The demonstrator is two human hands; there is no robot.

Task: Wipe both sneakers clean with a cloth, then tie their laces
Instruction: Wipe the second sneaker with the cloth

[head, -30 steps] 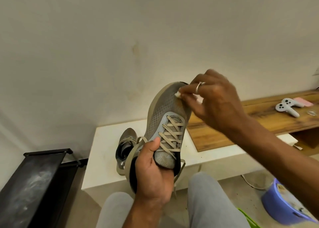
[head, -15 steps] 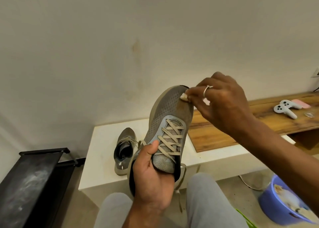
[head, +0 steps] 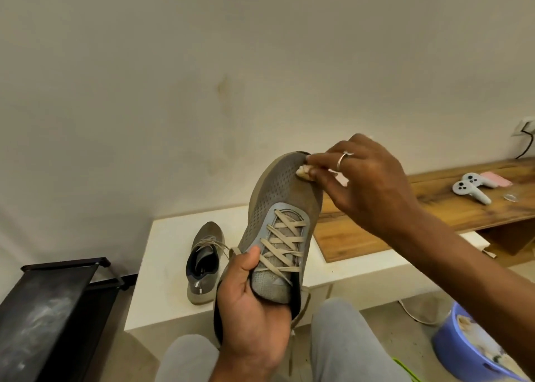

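I hold a grey-brown sneaker point(head: 282, 205) up in front of me, toe pointing up and away, its beige laces loose. My left hand point(head: 252, 309) grips it round the heel and tongue, thumb on the lace panel. My right hand point(head: 367, 182) pinches a small whitish cloth point(head: 303, 172) and presses it on the right side of the toe. Most of the cloth is hidden by the fingers. The second sneaker point(head: 204, 261) lies on the white table point(head: 162, 294), untied, toe toward the wall.
A wooden board point(head: 434, 208) runs right along the wall, with a white controller point(head: 470, 189) and a pink item on it. A black rack point(head: 49, 309) stands at the left. A blue tub point(head: 463, 350) sits on the floor at the right. My knees are below.
The right hand with the cloth has shifted slightly right and down along the toe. The held sneaker stays in the left hand, drifting a little to the right in view.
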